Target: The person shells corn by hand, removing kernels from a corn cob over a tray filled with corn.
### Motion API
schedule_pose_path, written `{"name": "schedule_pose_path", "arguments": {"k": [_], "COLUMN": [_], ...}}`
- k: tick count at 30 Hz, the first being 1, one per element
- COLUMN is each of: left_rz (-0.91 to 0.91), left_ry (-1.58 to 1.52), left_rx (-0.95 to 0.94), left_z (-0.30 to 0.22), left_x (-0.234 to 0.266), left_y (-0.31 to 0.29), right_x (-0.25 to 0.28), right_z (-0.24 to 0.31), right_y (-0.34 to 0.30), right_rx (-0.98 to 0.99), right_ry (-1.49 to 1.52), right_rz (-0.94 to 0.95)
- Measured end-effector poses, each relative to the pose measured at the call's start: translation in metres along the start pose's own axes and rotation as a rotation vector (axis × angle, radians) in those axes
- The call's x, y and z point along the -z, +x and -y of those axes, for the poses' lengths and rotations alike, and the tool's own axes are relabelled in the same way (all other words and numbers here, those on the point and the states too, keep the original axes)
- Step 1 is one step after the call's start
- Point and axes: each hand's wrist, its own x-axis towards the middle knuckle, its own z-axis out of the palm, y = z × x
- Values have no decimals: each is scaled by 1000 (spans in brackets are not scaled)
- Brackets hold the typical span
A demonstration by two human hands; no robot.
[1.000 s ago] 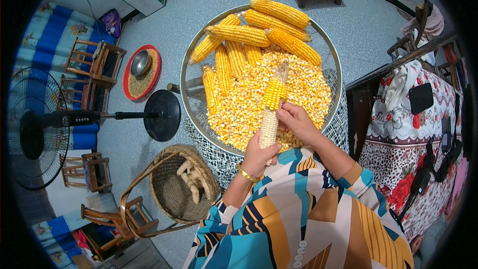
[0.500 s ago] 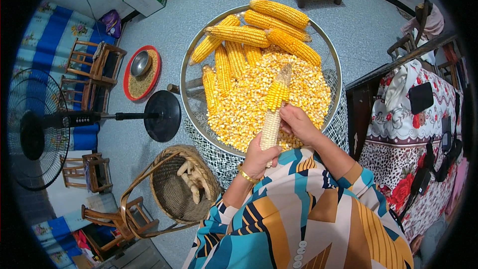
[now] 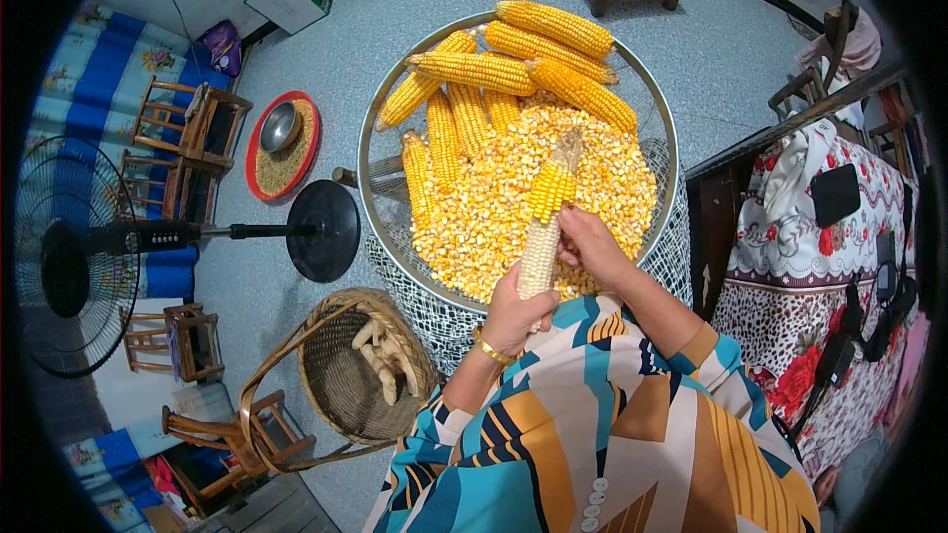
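Note:
A partly stripped corn cob (image 3: 540,249) slants over the loose kernels, its lower part bare and pale, with yellow kernels left toward the far tip. Its near end is wrapped by the fingers of my left hand (image 3: 516,311). My right hand (image 3: 594,249) has its thumb and fingers bent against the cob's right side, just below the yellow kernels; whether anything is pinched there is hidden. Beneath lies a heap of loose corn kernels (image 3: 484,217) in a wide round metal-rimmed tray (image 3: 367,170). Several whole ears of corn (image 3: 474,71) rest along its far and left sides.
Left of the tray stand a wicker basket (image 3: 326,380) holding bare cobs (image 3: 385,355), a black-based standing fan (image 3: 324,230) and a red basin (image 3: 250,163) with grain and a metal bowl (image 3: 279,126). Small wooden chairs (image 3: 202,128) line the left. A cloth-covered table (image 3: 780,237) is at right.
Very little differs. My right hand has shifted slightly along the cob, while my left hand keeps its hold on the near end.

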Motion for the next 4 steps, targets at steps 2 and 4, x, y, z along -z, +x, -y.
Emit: {"name": "schedule_pose_path", "arguments": {"k": [2, 4], "left_rz": [-38, -94], "left_ry": [84, 243], "left_rx": [-8, -34], "left_z": [3, 8], "left_x": [1, 4], "left_y": [1, 2], "right_x": [-1, 4], "right_z": [3, -5], "right_y": [0, 4], "right_rx": [-12, -23], "right_ry": [96, 45], "right_rz": [27, 47]}}
